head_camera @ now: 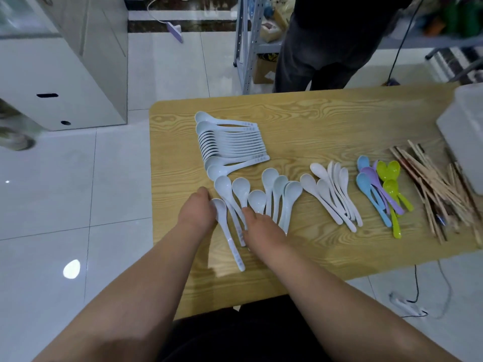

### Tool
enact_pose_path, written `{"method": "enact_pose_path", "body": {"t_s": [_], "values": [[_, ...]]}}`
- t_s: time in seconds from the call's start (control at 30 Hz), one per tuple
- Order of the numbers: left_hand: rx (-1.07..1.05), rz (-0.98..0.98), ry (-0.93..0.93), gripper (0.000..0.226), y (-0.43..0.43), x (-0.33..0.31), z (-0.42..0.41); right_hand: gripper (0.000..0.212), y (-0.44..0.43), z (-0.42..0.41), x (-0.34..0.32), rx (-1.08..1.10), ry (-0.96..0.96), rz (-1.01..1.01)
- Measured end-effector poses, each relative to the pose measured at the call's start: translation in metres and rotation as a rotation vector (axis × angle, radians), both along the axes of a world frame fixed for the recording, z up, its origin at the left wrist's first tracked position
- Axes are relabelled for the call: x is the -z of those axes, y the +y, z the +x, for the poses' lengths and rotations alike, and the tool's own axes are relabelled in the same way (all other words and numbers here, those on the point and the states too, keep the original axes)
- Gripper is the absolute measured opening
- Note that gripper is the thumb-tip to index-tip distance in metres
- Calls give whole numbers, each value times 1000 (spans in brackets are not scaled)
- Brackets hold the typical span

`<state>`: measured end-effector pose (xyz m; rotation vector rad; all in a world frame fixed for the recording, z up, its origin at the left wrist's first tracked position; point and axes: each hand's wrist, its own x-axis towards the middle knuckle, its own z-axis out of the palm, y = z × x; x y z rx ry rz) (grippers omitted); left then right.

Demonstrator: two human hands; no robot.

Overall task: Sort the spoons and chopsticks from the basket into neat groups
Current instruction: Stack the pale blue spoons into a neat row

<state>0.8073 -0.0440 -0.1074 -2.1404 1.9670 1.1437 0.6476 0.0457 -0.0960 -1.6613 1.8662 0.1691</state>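
Note:
A neat row of pale blue soup spoons (230,141) lies at the table's far left. In front of it several loose pale blue spoons (277,194) are spread out. My left hand (197,211) touches one long spoon (227,231) at its bowl. My right hand (261,228) rests on the handles of the loose spoons, fingers curled over them. Further right lie white spoons (332,189), coloured plastic spoons (381,189) and a heap of wooden chopsticks (439,189).
The white basket (465,131) stands at the table's right edge. A person in dark trousers (313,48) stands behind the wooden table (326,118). A metal shelf rack (248,43) is on the floor beyond. Cables (415,291) hang off the near right.

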Motion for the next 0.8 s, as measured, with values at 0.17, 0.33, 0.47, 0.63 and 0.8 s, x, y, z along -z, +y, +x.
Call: {"method": "enact_pose_path", "body": {"t_s": [0.17,0.33,0.47,0.63,0.8], "values": [[-217,28,314,10,29,-13,19,49,5,-2,-5,88,20,7],[-626,237,682,42,54,-33,34,48,28,-2,-26,186,-214,-136],[-911,425,967,41,53,-50,44,37,47,15,-45,201,-465,-260],[-1014,549,1149,20,46,-65,67,34,55,31,-63,156,-450,-299],[-1079,615,1259,34,36,-80,79,37,44,31,-74,175,-527,-202]]}}
